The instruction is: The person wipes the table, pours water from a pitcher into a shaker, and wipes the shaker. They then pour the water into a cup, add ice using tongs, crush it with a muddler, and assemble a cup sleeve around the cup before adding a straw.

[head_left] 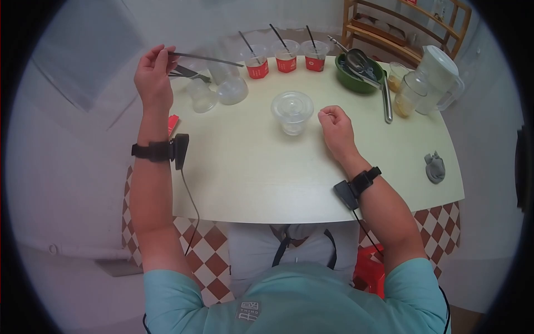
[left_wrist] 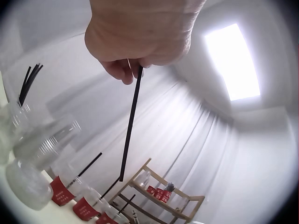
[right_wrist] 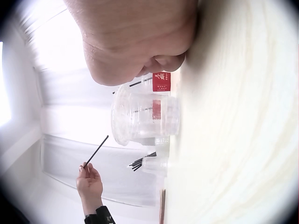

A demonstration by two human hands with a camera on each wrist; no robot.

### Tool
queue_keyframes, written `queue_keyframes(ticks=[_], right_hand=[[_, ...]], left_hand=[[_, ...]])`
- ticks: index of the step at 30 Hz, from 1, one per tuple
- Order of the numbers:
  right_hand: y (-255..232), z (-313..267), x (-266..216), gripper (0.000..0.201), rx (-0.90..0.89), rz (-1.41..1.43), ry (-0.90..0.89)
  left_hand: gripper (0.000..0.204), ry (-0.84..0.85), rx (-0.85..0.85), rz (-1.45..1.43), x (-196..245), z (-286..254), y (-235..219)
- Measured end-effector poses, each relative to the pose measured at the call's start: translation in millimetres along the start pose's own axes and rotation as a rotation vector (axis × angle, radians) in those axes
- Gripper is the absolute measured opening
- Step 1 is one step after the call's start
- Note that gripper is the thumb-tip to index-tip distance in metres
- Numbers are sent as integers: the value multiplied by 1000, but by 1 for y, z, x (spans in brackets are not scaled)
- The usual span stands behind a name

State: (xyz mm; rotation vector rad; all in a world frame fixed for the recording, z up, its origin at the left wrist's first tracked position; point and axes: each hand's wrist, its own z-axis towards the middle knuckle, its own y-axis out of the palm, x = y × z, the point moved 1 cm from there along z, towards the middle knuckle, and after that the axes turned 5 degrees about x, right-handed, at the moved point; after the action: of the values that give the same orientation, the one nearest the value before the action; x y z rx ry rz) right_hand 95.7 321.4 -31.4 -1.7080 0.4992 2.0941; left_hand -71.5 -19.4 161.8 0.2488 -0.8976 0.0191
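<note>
Up over the table's far left side, my left hand pinches one end of a black drinking straw. In the left wrist view the straw extends away from the fingertips. A clear plastic cup with a lid on it stands upright near the table's middle. Just right of that cup, my right hand rests on the tabletop with loosely curled fingers and nothing held. Other black straws form a bunch at the back left, beside clear stacked cups and clear lids.
Three red-labelled cups with straws line the back edge. To their right are a green bowl of utensils, a metal-handled tool, glasses with amber contents and a white pitcher. A grey cloth lies at right.
</note>
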Motion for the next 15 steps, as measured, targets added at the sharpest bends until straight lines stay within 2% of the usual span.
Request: queue_keyframes(ticks=[2, 3, 5, 9, 15], right_hand=[[0, -1, -1, 12, 8, -25, -11], [0, 0, -2, 12, 0, -41, -28], [0, 2, 3, 13, 9, -43, -32], [-1, 2, 0, 15, -2, -47, -36], [-1, 0, -4, 16, 9, -60, -42]], left_hand=[[23, -7, -163, -82, 18, -36, 24], [23, -14, -170, -88, 23, -49, 33], [25, 96, -314, -23, 30, -70, 48], [28, 159, -439, 46, 30, -91, 69], [31, 200, -533, 82, 28, -108, 87]])
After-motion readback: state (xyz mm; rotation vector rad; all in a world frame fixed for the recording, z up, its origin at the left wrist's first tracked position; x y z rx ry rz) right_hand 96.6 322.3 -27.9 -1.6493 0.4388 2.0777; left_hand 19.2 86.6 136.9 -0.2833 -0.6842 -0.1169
